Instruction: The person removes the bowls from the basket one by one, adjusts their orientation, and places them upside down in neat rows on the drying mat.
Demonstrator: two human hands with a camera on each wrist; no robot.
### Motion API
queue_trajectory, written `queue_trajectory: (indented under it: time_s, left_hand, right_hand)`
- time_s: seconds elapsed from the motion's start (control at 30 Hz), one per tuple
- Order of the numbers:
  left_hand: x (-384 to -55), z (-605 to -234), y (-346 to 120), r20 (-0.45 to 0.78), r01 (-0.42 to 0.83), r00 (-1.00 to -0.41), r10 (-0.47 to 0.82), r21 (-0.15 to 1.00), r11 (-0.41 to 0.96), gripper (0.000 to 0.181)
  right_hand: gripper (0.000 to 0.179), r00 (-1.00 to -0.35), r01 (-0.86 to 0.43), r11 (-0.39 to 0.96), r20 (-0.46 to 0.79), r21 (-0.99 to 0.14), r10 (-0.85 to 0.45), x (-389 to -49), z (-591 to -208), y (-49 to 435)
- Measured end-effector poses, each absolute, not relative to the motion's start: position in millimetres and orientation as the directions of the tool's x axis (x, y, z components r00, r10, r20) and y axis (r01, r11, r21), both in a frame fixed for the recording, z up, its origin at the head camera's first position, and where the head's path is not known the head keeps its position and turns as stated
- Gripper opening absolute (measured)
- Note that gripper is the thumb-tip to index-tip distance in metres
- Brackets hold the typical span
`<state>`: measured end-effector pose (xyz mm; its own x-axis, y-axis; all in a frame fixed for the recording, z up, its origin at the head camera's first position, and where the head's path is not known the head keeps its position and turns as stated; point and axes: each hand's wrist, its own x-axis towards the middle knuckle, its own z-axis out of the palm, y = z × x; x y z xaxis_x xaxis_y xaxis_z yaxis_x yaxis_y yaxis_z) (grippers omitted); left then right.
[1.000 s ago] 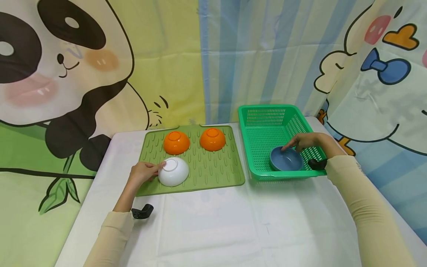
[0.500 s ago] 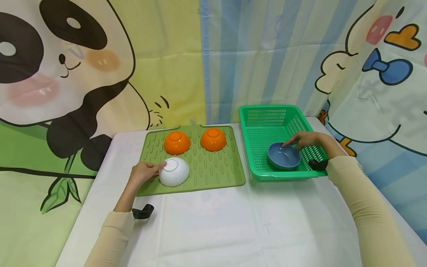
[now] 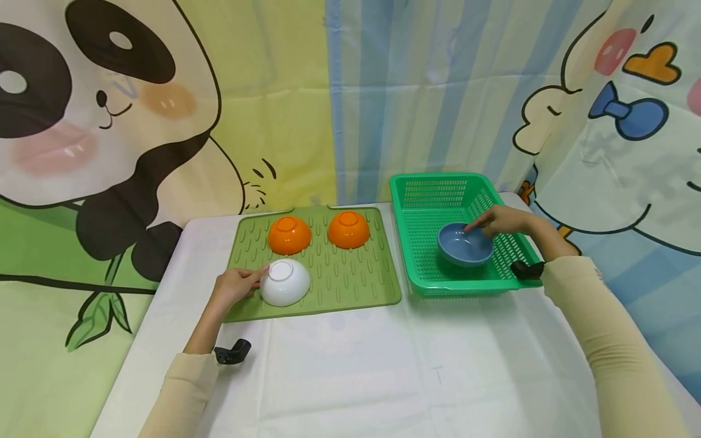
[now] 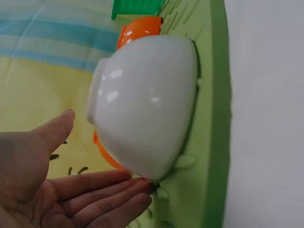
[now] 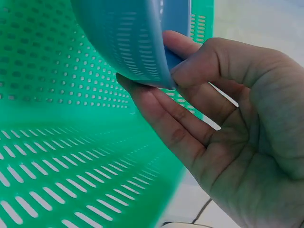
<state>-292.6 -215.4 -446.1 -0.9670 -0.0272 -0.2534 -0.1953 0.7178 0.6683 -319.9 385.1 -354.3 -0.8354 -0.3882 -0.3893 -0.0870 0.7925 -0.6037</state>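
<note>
A white bowl (image 3: 285, 283) lies upside down on the green drying mat (image 3: 356, 289). My left hand (image 3: 237, 286) is at its left side; in the left wrist view straight fingertips (image 4: 140, 190) touch the rim, and the thumb stands apart from the bowl. Inside the green basket (image 3: 408, 243), my right hand (image 3: 502, 221) pinches the rim of a blue bowl (image 3: 465, 246), which faces upward. The right wrist view shows the thumb and fingers on both sides of that rim. Whether the blue bowl's underside touches the basket floor, I cannot tell.
Two orange bowls (image 3: 289, 235) sit upside down along the back of the mat. Basket and mat stand side by side on a white-covered table (image 3: 339, 371). A printed curtain (image 3: 383, 109) hangs close behind them.
The blue bowl has moved away from the basket's near wall and slightly left, with my right hand gripping it. My left hand and the white bowl have hardly moved.
</note>
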Motion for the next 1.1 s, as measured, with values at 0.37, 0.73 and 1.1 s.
queue_trajectory:
  time_s: [0.37, 0.73, 1.1]
  left_hand:
    - [-271.6, -406.3, -166.4, 0.315, 0.289, -0.938, 0.142, 0.491, 0.822, 0.063]
    - [-265.4, -390.9, -87.6, 0.861, 0.825, -0.230, 0.453, -0.074, 0.561, 0.060]
    - [-268.2, -387.6, -4.8, 0.832, 0.886, 0.072, 0.550, -0.307, 0.349, 0.072]
  right_hand:
    - [0.038, -0.888, -0.131, 0.858, -0.326, -0.497, -0.325, -310.3, -318.0, 362.0]
    - [0.035, -0.894, -0.220, 0.815, -0.222, -0.537, -0.388, -298.9, -287.2, 327.0]
    - [0.034, -0.869, -0.275, 0.795, -0.213, -0.541, -0.446, -286.8, -268.3, 294.4]
